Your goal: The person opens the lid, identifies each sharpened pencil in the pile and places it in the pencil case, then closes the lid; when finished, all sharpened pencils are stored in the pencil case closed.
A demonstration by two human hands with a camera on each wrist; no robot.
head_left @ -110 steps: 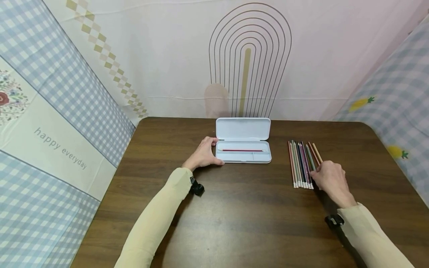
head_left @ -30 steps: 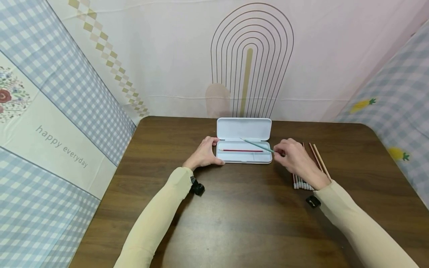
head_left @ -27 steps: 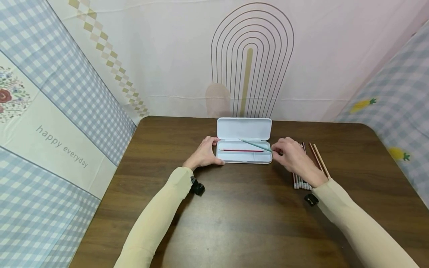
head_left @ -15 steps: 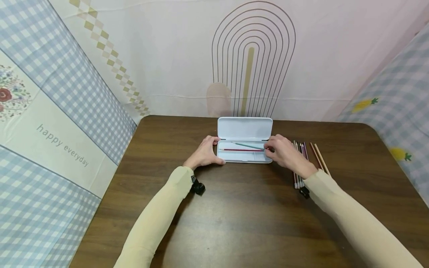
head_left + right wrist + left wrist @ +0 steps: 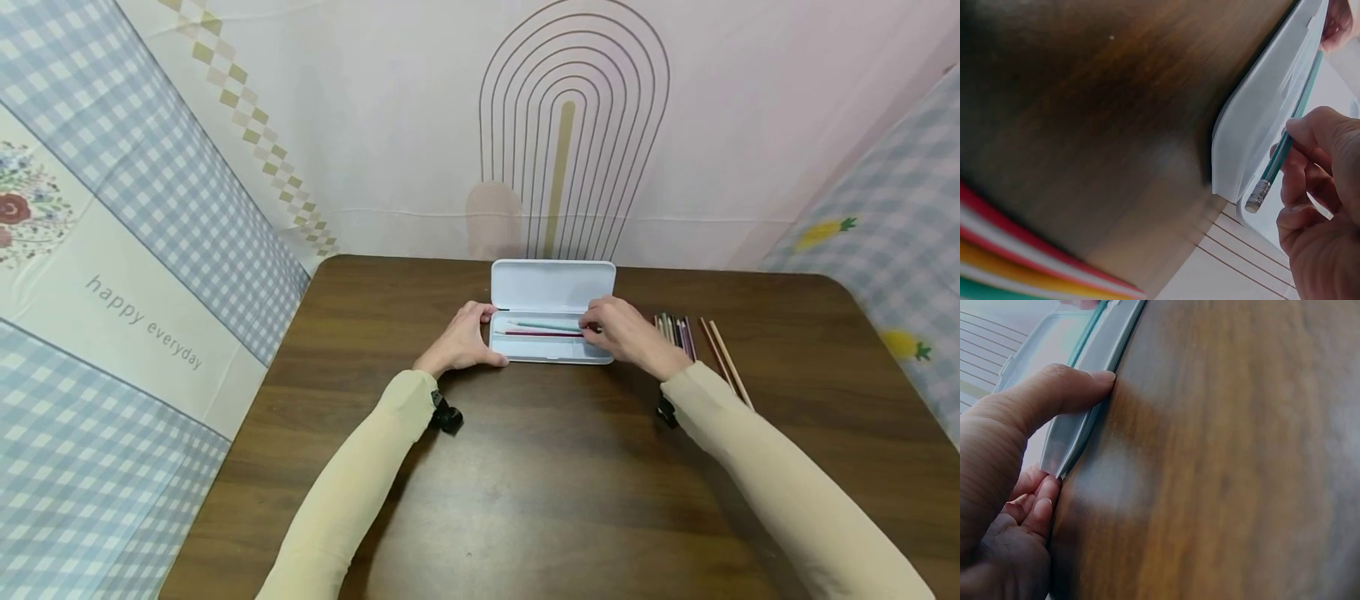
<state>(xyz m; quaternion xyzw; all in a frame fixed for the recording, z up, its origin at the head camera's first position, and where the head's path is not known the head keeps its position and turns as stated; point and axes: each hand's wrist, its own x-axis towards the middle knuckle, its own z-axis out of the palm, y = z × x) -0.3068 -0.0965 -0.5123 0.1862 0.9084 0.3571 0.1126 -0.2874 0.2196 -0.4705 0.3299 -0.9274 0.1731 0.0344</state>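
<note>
A white pencil case (image 5: 553, 286) lies on the table with its lid raised toward the wall. My left hand (image 5: 462, 337) holds the case's left end, the thumb along the front edge and the fingers behind. Between thumb and fingers, my right hand (image 5: 626, 332) pinches a green pencil (image 5: 1280, 152) close to its eraser end. That pencil lies low over the case's back compartment, its tip toward the left; whether it touches the bottom I cannot tell. A red pencil (image 5: 517, 333) sits inside, just in front of it, partly hidden by the right hand.
Right of the case, several pencils (image 5: 681, 331) lie side by side, partly covered by the right forearm. A dark red pencil (image 5: 716, 350) and a tan pencil (image 5: 727, 358) lie apart, further right. The wooden table (image 5: 555, 483) ends at a fabric-covered wall (image 5: 390, 125).
My right hand has picked the green pencil from the row, carried it left over the case, and lowered it beside the red pencil. The left hand stays on the case.
</note>
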